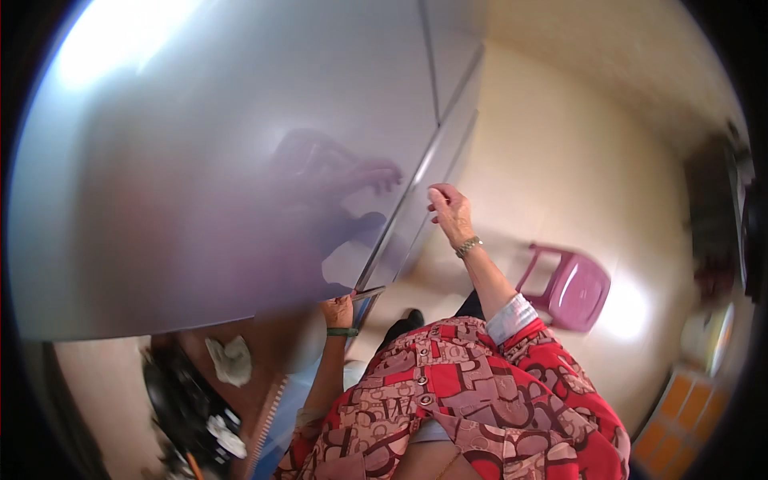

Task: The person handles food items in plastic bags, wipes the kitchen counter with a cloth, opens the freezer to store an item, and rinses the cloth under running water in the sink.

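Observation:
My right hand [451, 210] is raised just in front of a glossy grey cabinet-like front, likely a refrigerator [240, 180]. Its fingers are loosely curled and I see nothing between them; a metal watch [468, 246] circles that wrist. Beside the lower corner of the large panel, my left hand [338, 311] is closed around a thin flat object [370, 293], too small to identify. A dark green band [342, 332] is on the left wrist. The panel mirrors my body and right hand. Dark seams divide the grey front into sections.
A pink plastic stool [577, 291] is on the pale floor [540, 180] to my right. An orange-panelled item [681, 408] is at lower right. At lower left are a blue sheet-like surface [288, 408], a crumpled white cloth or bag [230, 360] and dark clutter [180, 390].

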Demonstrator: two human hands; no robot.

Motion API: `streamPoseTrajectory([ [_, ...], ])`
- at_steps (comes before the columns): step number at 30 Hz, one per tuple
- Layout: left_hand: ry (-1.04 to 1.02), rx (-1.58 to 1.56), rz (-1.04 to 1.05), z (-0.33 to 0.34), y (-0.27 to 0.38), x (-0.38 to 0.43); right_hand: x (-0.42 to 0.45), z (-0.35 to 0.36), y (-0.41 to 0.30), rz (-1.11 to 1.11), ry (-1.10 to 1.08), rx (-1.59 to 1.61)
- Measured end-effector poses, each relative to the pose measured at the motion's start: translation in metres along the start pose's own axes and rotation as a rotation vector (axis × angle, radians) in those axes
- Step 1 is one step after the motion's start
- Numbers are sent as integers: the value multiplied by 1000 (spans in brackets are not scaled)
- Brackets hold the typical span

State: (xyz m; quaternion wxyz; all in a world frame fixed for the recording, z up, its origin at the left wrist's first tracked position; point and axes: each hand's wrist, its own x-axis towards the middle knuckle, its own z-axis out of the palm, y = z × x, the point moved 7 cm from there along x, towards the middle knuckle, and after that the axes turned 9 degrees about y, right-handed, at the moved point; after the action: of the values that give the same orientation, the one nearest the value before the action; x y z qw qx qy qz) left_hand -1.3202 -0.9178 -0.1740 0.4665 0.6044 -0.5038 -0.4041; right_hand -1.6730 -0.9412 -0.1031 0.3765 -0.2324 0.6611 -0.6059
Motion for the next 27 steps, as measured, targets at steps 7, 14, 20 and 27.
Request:
streamPoseTrajectory([
  [7, 442, -72, -100, 10, 3, -25, 83, 1, -74, -614, -78, -404],
  [14, 574, -180, -358, 8, -15, -35, 96, 29, -51, -730, -332, -663],
  [20, 498, -189, -124, 37, 62, -47, 94, 39, -59, -1028, -536, -1049],
  [27, 745, -164, 62, 48, 81, -60, 95, 56, -76, -1046, -722, -1251],
])
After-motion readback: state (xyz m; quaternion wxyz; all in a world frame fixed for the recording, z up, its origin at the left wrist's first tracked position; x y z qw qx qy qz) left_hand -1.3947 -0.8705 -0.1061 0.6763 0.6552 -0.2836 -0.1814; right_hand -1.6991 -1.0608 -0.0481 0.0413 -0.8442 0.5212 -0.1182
